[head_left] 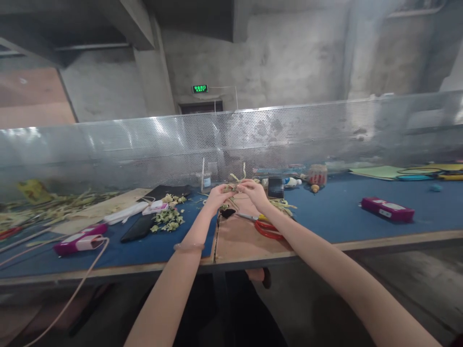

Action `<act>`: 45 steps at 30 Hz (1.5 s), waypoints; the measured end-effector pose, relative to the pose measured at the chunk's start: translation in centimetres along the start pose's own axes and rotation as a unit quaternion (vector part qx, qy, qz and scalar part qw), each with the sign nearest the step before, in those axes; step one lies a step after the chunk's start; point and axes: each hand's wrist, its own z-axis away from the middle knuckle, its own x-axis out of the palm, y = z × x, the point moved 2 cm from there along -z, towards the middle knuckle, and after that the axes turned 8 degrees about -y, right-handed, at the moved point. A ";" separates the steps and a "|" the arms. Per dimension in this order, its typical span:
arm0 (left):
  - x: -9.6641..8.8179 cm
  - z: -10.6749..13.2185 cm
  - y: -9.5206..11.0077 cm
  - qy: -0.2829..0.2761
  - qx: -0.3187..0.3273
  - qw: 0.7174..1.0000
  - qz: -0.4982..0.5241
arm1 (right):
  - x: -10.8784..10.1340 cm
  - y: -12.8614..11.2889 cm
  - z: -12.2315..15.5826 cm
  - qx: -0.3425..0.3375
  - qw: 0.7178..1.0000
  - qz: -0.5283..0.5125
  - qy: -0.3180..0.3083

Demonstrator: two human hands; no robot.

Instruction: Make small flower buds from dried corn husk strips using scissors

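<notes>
Both arms reach out over the blue-topped workbench (318,217). My left hand (218,196) and my right hand (254,191) meet above the bench, fingers pinched on a small woven piece of pale green leaf strips (235,184), whose loose ends stick up between them. Red-handled scissors (265,227) lie on the brown board (242,241) just under my right wrist. A pile of finished small green woven pieces (168,218) lies to the left of my left hand.
A perforated metal screen (144,140) runs along the bench's far edge. Left: a black phone (139,227), purple cases (77,242), a cable and loose leaf strips (54,205). Right: another purple case (388,209), a can (318,174), coloured sheets.
</notes>
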 end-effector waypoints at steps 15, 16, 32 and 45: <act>0.6 0.3 -0.1 -0.046 0.001 0.999 -0.004 | 0.8 -0.1 0.4 0.042 0.994 -0.100 0.031; 0.6 0.2 -0.1 -0.046 0.000 0.999 -0.004 | 0.8 -0.1 0.4 0.045 0.993 -0.103 0.031; 0.8 0.3 -0.2 -0.030 0.027 0.999 -0.029 | 1.8 0.2 0.4 0.087 0.985 -0.121 0.085; 0.7 0.2 -0.7 -0.019 0.007 1.000 -0.022 | 1.6 1.3 0.3 0.142 0.958 -0.215 0.123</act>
